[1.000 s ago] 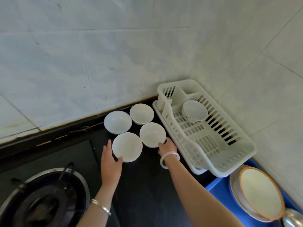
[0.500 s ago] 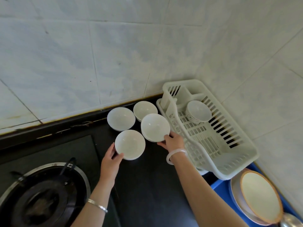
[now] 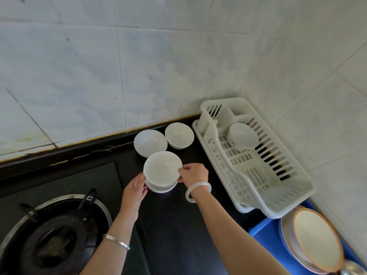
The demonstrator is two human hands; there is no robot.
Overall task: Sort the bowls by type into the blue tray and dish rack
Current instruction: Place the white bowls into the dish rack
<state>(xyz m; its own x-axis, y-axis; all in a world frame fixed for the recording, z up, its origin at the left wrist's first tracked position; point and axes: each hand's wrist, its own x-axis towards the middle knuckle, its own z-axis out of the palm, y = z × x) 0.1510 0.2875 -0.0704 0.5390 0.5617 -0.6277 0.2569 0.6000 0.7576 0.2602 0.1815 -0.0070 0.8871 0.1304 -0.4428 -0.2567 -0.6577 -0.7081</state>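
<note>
A person's two hands meet over a black counter (image 3: 178, 235) in a tiled kitchen corner, where four plain white bowls stand in view: two are nested in a stack at the near edge of the group and two sit singly behind it, the far-left bowl (image 3: 150, 142) and the far-right bowl (image 3: 179, 135) close together by the wall. The right hand (image 3: 193, 173), a white bangle (image 3: 198, 190) on its wrist, pinches the right rim of the top bowl (image 3: 162, 168) between thumb and fingers; the left hand (image 3: 135, 188), with a silver bangle (image 3: 116, 242) on its wrist, curls round the left side of the lower bowl (image 3: 161, 189), which rests on the counter. To the right stands one white dish rack (image 3: 278, 203), holding a single patterned bowl (image 3: 242, 136) at its far end. Nearer and further right lies one blue tray (image 3: 260, 233), carrying two dishes: an orange-rimmed bowl (image 3: 317, 239) set on a pale dish (image 3: 286, 241) beneath it. The edge of a metal utensil (image 3: 353, 268) shows at the near right corner, and one gas burner (image 3: 57, 235) fills the near left. Half a second earlier the four white bowls were all separate, the right hand carrying one lifted just left of the rack while the left hand held another on the counter; the carried bowl has since been brought left and now sits inside the one the left hand steadies. The rack's bowl and the tray's dishes are unchanged.
</note>
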